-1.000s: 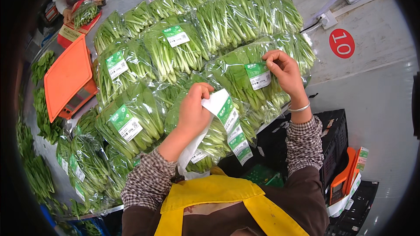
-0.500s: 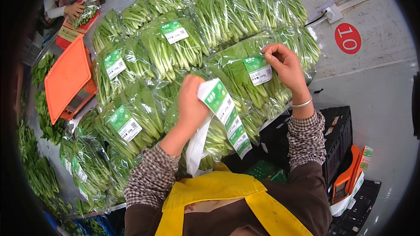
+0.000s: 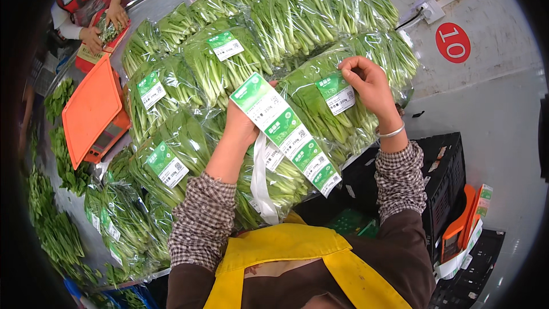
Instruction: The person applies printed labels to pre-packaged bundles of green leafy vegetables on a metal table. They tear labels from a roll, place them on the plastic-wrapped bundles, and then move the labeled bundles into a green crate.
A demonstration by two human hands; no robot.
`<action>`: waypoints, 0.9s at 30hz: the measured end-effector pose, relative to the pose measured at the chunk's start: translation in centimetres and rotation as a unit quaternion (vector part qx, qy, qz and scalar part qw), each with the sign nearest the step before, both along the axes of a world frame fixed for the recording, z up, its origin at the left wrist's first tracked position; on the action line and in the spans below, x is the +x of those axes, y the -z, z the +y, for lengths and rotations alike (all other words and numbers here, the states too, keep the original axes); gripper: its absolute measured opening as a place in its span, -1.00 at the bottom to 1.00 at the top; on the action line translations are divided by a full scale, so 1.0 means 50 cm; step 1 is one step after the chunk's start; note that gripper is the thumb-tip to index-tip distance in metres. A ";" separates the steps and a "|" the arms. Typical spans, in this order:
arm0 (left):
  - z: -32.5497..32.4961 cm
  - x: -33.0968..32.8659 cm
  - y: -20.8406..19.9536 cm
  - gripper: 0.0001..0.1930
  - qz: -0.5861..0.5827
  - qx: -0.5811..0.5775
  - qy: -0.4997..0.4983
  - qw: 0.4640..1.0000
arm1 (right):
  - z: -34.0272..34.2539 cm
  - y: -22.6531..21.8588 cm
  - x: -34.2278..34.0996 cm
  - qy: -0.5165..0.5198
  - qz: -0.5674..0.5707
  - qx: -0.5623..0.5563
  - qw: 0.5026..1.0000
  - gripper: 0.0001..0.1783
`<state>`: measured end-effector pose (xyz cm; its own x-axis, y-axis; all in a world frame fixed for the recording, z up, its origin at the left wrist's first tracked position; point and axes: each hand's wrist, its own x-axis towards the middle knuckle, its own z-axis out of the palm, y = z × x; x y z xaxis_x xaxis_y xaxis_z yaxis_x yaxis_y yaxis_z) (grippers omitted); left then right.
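Note:
My left hand [image 3: 238,121] is closed on a strip of green-and-white labels [image 3: 289,134]. The strip slants down to the right over the bagged greens, and its white backing paper [image 3: 263,180] hangs beside it. My right hand [image 3: 369,83] is pinched, thumb and forefinger at the upper right corner of a label [image 3: 336,94]. That label lies on a clear bag of leafy greens [image 3: 311,109]. Other labelled bags sit around my hands, including one [image 3: 229,66] farther back and one [image 3: 166,163] to the left. The left fingertips are partly hidden behind the strip.
An orange scale [image 3: 94,111] stands at the left, with loose greens [image 3: 54,220] beside it. Unlabelled bags [image 3: 297,17] line the back. Another person's hands [image 3: 117,14] work at the far left. Black crates [image 3: 443,177] and an orange label dispenser [image 3: 460,226] are at the right.
The label strip has swung up and turned its printed face more toward me. My left hand has shifted slightly. My right hand stays at the same label corner.

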<state>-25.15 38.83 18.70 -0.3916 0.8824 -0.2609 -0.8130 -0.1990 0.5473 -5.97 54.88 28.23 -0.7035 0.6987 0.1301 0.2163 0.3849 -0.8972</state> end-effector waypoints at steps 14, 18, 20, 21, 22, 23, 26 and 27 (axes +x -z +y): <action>0.008 -0.001 0.039 -0.84 -0.047 -0.069 -0.054 0.995 | 0.000 0.027 -0.012 -0.056 0.026 0.020 0.998 -0.92; 0.017 -0.010 0.065 -0.83 -0.046 -0.043 -0.048 0.997 | -0.028 0.017 -0.001 -0.077 0.043 0.100 0.991 -0.94; 0.020 -0.011 0.066 -0.83 -0.046 -0.052 -0.049 0.996 | -0.037 0.016 0.004 -0.086 0.050 0.117 0.988 -0.94; 0.021 -0.011 0.067 -0.84 -0.046 -0.056 -0.050 0.996 | -0.042 0.016 0.006 -0.088 0.055 0.119 0.988 -0.95; 0.023 -0.011 0.067 -0.86 -0.057 -0.062 -0.062 0.995 | -0.044 0.016 0.008 -0.090 0.060 0.121 0.987 -0.95; 0.025 -0.012 0.068 -0.88 -0.067 -0.068 -0.075 0.993 | -0.041 0.018 0.017 -0.096 0.072 0.109 0.987 -0.96; 0.031 -0.028 0.099 -0.88 -0.056 -0.075 -0.081 0.992 | -0.056 0.012 0.034 -0.084 0.178 0.019 0.980 -0.98; 0.034 -0.035 0.116 -0.88 -0.059 -0.070 -0.085 0.992 | -0.043 0.017 0.047 -0.078 0.217 0.010 0.973 -0.96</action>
